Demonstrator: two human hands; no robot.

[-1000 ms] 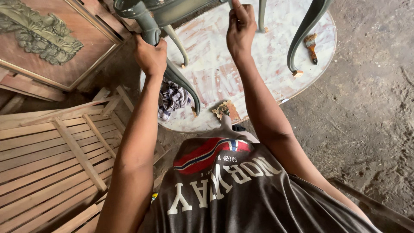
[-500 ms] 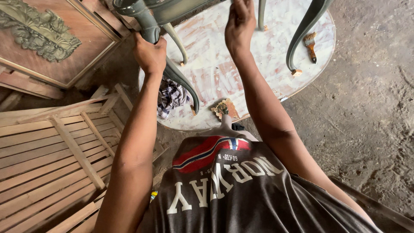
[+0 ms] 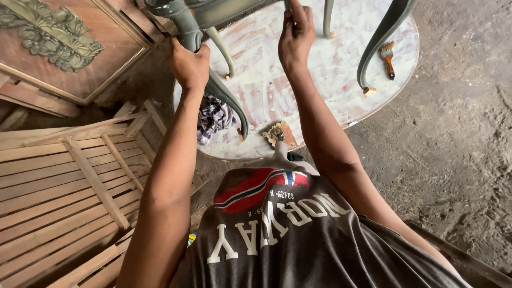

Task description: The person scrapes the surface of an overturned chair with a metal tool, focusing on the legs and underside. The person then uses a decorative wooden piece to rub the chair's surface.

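Two hands grip one green chair: left hand (image 3: 189, 66) leg, right hand (image 3: 296, 34) frame, fingers wrapped.

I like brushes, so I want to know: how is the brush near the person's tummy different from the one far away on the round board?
The near brush lies at the round board's close edge, and its worn bristles splay out. The far brush lies near the right edge beside a curved green leg; it looks slimmer, with an orange-brown handle. Both lie flat on the board, untouched by either hand.
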